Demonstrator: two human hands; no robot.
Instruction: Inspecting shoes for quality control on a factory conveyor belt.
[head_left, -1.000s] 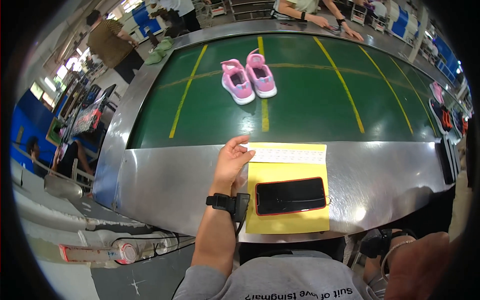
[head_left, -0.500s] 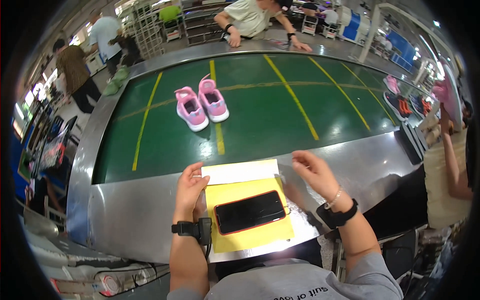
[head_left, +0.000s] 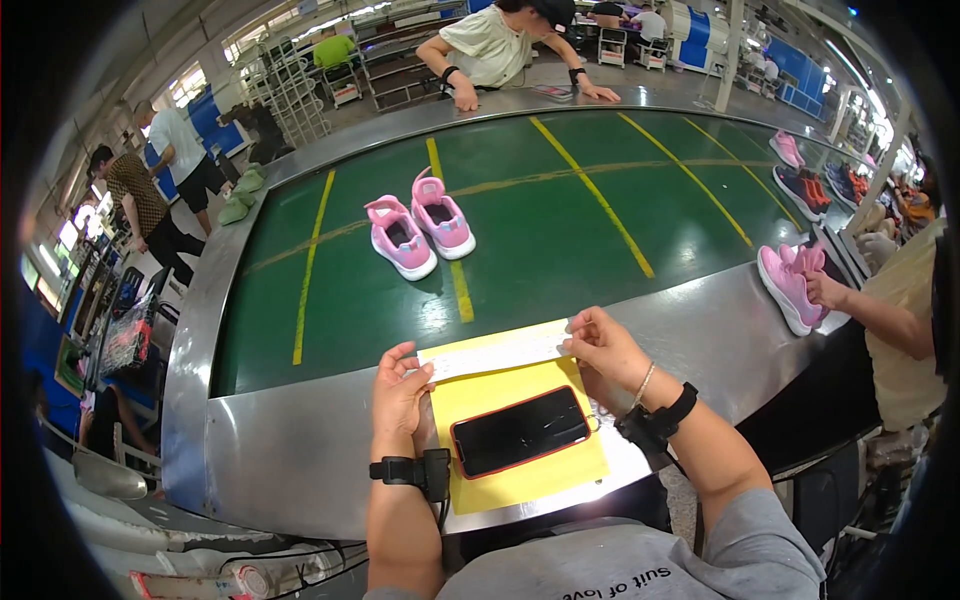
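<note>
A white paper strip [head_left: 497, 356] lies across the far end of a yellow sheet [head_left: 530, 492] on the metal edge of the belt table. Its left end is pinched between the thumb and fingers of my left hand [head_left: 400, 388]. At the right end, my right hand [head_left: 608, 348] grips the strip's corner with thumb and fingertips. Between my forearms, a dark-screened phone [head_left: 521, 432] in a red case rests on the yellow sheet. Beyond my hands, a pair of pink sneakers [head_left: 443, 228] with white soles stands on the green belt.
The green conveyor belt [head_left: 560, 230] has yellow cross lines and a metal frame [head_left: 290, 430]. At right, a co-worker's hand [head_left: 826, 292] holds a pink shoe [head_left: 790, 290] by the table edge. Dark shoes [head_left: 800, 192] stand farther back. Another person [head_left: 490, 50] leans on the far side.
My right hand has moved in and taken the strip's right end; my left hand still holds the left end. The co-worker's pink shoe has come down to the table edge. The view has shifted.
</note>
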